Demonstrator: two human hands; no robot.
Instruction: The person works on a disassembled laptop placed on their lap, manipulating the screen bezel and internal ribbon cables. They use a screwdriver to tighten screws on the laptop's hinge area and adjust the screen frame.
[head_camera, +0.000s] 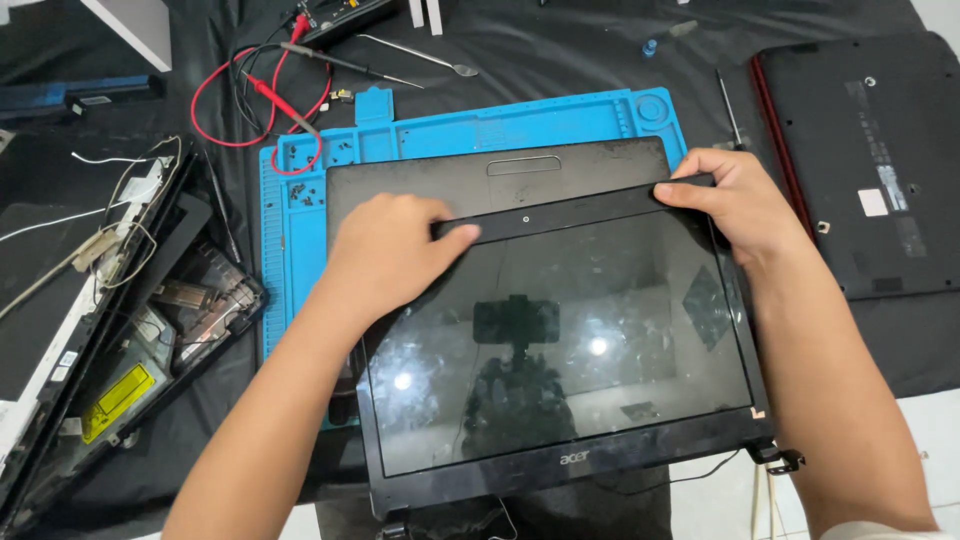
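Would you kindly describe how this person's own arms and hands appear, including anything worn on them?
Both forearms are bare, with no gloves, watch, rings or bracelets on the left hand or the right hand. A pale sleeve edge shows at the bottom right corner. Fingernails look short and unpainted.

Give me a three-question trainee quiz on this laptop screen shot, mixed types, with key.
1. True or false: both hands grip the top strip of the screen bezel.
2. What lies directly under the laptop screen assembly? A) blue work mat B) wooden tray C) bare white tile
3. What colour are the probe leads at the mat's far left corner?

Key:
1. True: left hand at the strip's left end, right hand at its right end.
2. A
3. Red, with black ones alongside.
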